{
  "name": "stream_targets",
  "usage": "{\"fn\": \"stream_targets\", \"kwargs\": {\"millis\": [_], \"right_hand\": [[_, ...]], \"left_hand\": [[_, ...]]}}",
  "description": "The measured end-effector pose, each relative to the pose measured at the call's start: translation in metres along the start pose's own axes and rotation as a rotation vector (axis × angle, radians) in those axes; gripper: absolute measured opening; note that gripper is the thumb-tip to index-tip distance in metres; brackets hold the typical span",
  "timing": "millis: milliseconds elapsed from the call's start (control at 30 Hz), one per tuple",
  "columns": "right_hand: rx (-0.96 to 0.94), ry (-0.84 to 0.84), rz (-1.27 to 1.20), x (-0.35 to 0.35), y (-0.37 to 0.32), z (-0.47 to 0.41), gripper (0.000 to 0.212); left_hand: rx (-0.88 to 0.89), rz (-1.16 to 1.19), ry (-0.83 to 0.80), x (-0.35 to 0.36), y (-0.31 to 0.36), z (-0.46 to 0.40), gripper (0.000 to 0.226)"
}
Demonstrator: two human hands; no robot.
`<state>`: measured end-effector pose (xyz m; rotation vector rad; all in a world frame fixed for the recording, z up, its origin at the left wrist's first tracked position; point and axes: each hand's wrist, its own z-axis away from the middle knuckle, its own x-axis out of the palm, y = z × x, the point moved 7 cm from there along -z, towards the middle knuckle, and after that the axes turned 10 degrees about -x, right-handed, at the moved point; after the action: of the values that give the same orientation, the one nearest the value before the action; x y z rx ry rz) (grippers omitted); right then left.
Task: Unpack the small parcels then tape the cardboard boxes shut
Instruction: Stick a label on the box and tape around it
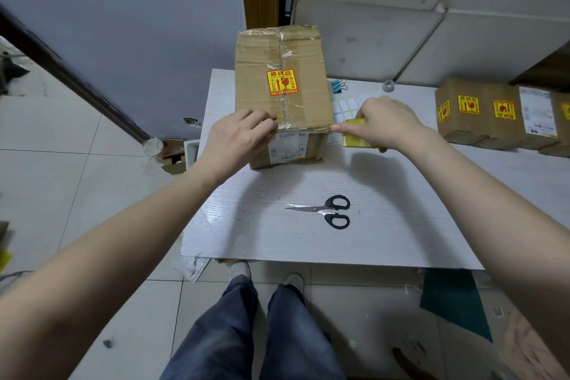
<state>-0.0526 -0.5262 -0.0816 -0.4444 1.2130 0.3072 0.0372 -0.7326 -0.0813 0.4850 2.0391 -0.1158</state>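
The cardboard box (282, 92) stands between both hands: the left hand (237, 136) presses curled fingers on its near top edge, the right hand (385, 123) grips a yellow object (354, 133) beside its corner.

cardboard box (282, 92) at the back of the worktop (277, 225), scissors (327, 211) lying nearer the front edge, row of small boxes (499, 116) far right, sheet of labels (344, 108) and clips (338, 85) just right of the box

Both hands meet the cardboard box (282, 92) at twelve o'clock on the table (277, 234): left hand (239, 136) on its near edge, right hand (382, 123) holding a yellow object (354, 133); scissors (327, 211) lie at six o'clock of the box.
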Motion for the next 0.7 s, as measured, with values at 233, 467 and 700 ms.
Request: {"fn": "stream_targets", "kwargs": {"millis": [233,467,700], "right_hand": [[-0.017,0.003,-0.005,-0.002,-0.005,-0.001,0.068],[-0.022,-0.010,0.006,-0.005,-0.011,0.001,0.063],[-0.013,0.001,0.004,-0.006,-0.009,0.005,0.064]], "left_hand": [[-0.046,-0.033,-0.047,0.003,0.002,-0.010,0.017],[0.029,-0.144,0.005,0.010,0.015,-0.019,0.020],[-0.099,-0.137,-0.104,0.017,0.015,-0.027,0.044]]}}
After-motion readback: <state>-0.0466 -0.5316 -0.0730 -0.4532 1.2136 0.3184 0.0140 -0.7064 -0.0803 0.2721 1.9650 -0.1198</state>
